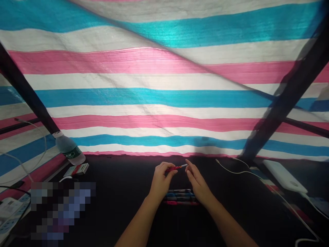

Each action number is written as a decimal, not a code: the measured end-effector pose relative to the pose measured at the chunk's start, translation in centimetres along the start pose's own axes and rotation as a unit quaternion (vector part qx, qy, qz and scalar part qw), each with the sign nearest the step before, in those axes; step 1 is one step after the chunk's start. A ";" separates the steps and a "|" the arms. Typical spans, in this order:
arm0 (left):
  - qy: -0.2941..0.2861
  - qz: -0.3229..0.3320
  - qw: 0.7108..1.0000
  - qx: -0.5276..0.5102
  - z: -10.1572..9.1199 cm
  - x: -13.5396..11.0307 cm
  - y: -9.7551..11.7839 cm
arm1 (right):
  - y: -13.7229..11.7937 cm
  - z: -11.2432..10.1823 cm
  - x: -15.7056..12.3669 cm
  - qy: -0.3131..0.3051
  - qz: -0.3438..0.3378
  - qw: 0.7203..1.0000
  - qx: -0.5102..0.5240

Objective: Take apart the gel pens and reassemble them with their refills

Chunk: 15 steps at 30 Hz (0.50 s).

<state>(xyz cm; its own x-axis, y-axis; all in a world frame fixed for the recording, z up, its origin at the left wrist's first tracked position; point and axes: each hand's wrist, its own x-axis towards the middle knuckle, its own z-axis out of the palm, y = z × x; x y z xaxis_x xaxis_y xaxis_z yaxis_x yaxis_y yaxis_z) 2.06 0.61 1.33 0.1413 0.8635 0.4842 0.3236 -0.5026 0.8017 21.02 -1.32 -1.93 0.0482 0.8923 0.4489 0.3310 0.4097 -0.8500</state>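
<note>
My left hand pinches a slim red pen between thumb and fingers, above the black table. The pen lies nearly level, and its pale tip points right. At that tip is my right hand, with thumb and index finger apart and nothing visible between them; whether a finger touches the tip I cannot tell. Below both hands several pens lie side by side on the table, some dark or blue and a red one nearest me. My forearms and hands cover parts of their ends.
On the left stand a water bottle, a small box and a power strip, beside a blurred-out patch. A white power bank and a white cable lie right. Striped sheeting hangs behind the table between dark poles.
</note>
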 end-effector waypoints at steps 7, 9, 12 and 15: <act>-0.007 0.036 0.999 0.024 -0.1 0.1 0.1 | -0.3 -0.1 0.2 -0.030 -0.014 0.999 -0.020; -0.011 0.044 0.998 0.041 -0.1 0.1 0.0 | -0.4 -0.1 0.2 -0.033 -0.016 0.999 -0.022; -0.008 0.051 0.995 0.081 -0.1 0.0 -0.2 | -0.5 -0.2 0.1 -0.039 -0.025 0.998 -0.032; -0.004 0.067 0.990 0.125 -0.5 0.0 -0.3 | -0.6 -0.3 0.1 -0.036 -0.043 0.997 -0.052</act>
<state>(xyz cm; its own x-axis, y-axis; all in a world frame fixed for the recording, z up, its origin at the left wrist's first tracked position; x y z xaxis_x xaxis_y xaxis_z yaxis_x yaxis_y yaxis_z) 1.53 0.76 1.26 0.2060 0.7903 0.5770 0.5233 -0.5872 0.6175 21.10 -1.48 -1.28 -0.0518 0.8673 0.4951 0.4262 0.4676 -0.7744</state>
